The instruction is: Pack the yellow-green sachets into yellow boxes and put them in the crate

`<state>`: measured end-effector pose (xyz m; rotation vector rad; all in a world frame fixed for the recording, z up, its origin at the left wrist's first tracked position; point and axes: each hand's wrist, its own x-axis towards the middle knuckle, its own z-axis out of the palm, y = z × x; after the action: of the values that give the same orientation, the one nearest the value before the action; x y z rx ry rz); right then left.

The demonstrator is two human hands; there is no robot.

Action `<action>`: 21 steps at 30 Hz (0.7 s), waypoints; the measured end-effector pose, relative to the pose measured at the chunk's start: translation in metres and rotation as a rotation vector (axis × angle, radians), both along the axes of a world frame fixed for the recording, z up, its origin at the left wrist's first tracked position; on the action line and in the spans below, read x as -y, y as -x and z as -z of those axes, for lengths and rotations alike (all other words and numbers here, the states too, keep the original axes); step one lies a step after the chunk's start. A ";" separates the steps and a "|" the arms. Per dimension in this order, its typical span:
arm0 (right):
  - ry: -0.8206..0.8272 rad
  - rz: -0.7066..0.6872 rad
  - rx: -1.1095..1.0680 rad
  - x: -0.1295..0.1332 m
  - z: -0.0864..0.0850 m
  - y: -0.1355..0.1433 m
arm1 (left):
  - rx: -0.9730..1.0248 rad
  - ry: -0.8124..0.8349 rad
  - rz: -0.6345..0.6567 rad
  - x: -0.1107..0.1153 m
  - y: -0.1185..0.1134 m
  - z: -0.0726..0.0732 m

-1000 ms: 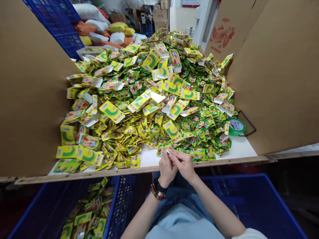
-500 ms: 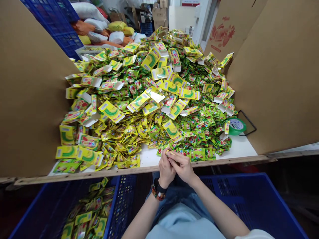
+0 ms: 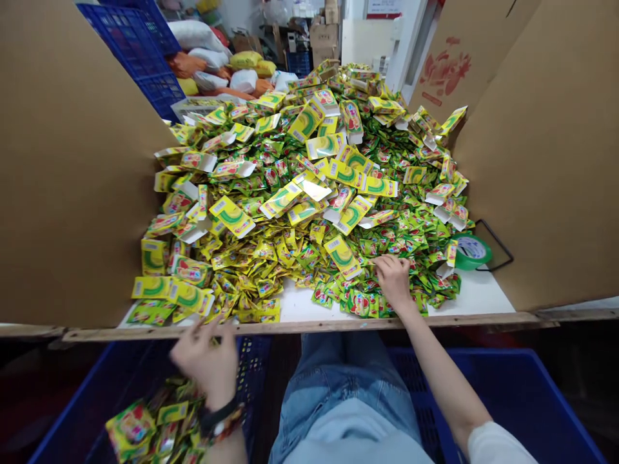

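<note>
My left hand [image 3: 207, 357] is smeared by motion above the left blue crate, just below the table edge. Its fingers look apart, with nothing visible in them. Beneath it, a yellow-green packet [image 3: 130, 428] shows large and blurred over several other packets in the crate. My right hand [image 3: 394, 280] rests at the front of the green sachets [image 3: 360, 303], fingers bent down and close together. What its fingertips grip, if anything, is hidden. Just left of that hand lies a flat yellow carton [image 3: 342, 256]. Yellow sachets [image 3: 256, 287] fill the left front of the heap.
Open-ended yellow cartons [image 3: 232, 217] lie over the heap. Cardboard walls [image 3: 546, 161] flank it. Green tape [image 3: 471, 251] and a black wire frame [image 3: 505, 248] sit at right. Below the wooden table edge [image 3: 309, 327] stand a left crate [image 3: 72, 419] and a right crate [image 3: 522, 386], both blue.
My hands were together at the table edge and have parted. The left has swung down-left over the crate, where a large blurred packet now shows; the right has moved to the green sachets.
</note>
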<state>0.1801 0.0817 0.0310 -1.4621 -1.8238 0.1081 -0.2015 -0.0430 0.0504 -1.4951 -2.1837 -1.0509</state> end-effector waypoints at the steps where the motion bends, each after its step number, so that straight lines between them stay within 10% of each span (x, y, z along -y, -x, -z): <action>1: -0.017 0.015 -0.094 0.002 -0.001 0.002 | 0.018 0.042 0.176 -0.017 -0.016 0.005; 4: 0.049 0.053 -0.454 0.015 -0.005 0.010 | -0.042 0.204 0.527 -0.075 -0.065 0.016; 10: 0.271 -0.085 -0.815 0.033 -0.010 0.025 | -0.231 0.367 0.694 -0.141 -0.083 0.013; 16: 0.285 -0.420 -0.554 0.039 -0.026 0.050 | -0.123 0.296 0.812 -0.117 -0.091 -0.009; 21: 0.326 -0.540 -0.371 0.035 -0.036 0.075 | 0.378 0.322 1.045 -0.096 -0.123 -0.013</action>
<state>0.1055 0.0467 0.0670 -1.0211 -1.8911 0.9180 -0.0782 0.0525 0.0636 -2.9417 -1.7672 -1.3630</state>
